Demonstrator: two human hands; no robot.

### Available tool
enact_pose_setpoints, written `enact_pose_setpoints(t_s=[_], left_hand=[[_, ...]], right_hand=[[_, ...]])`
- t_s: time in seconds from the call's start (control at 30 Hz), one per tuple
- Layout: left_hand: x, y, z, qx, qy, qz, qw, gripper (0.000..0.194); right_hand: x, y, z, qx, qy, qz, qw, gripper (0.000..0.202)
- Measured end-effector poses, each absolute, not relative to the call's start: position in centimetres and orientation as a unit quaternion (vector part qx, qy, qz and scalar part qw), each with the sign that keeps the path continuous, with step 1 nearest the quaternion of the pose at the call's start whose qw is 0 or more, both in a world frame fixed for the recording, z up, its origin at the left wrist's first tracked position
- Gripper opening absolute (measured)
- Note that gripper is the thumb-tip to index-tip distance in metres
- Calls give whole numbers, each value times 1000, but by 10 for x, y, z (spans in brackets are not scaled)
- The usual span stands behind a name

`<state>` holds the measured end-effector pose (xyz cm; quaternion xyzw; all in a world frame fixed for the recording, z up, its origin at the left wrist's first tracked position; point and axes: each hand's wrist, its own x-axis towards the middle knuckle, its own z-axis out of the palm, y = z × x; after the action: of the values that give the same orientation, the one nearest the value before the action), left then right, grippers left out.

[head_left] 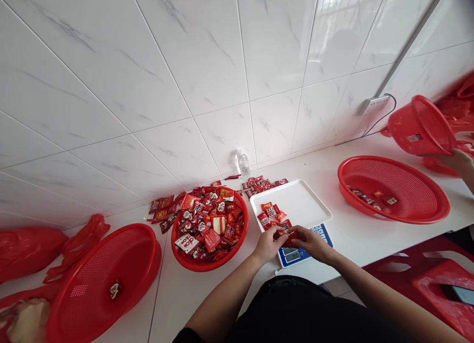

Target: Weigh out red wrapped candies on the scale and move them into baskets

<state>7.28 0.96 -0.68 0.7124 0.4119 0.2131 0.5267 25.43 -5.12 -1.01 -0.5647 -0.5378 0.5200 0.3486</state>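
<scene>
Both my hands meet over the front edge of a white weighing scale (305,202). Between their fingertips is a small red wrapped packet (291,241), partly covered by the fingers. My left hand (268,245) pinches it from the left, and my right hand (312,242) is closed on it from the right. Several red snack packets (271,212) lie on the left part of the scale's pan. Below my hands the blue keypad panel (296,259) shows in part. Left of the scale stands a red basket (209,269) heaped with similar packets.
Loose packets (259,185) and a clear plastic bottle (243,164) lie by the wall. Red colanders stand at left (138,284) and right (418,190), holding a few packets. Another person's hand (457,160) grips a tilted red basket (422,126). A red stool (429,284) is below.
</scene>
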Motion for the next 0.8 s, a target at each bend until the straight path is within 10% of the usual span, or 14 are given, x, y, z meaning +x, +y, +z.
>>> enact_pose_setpoints(t_s=[0.27, 0.8], left_hand=[[21, -16, -13, 399, 483, 268, 732, 40], [-18, -38, -11, 276, 485, 313, 768, 34]], right_hand=[[248, -11, -15, -675, -595, 367, 238, 37], [243, 39, -41, -720, -590, 309, 196, 43]])
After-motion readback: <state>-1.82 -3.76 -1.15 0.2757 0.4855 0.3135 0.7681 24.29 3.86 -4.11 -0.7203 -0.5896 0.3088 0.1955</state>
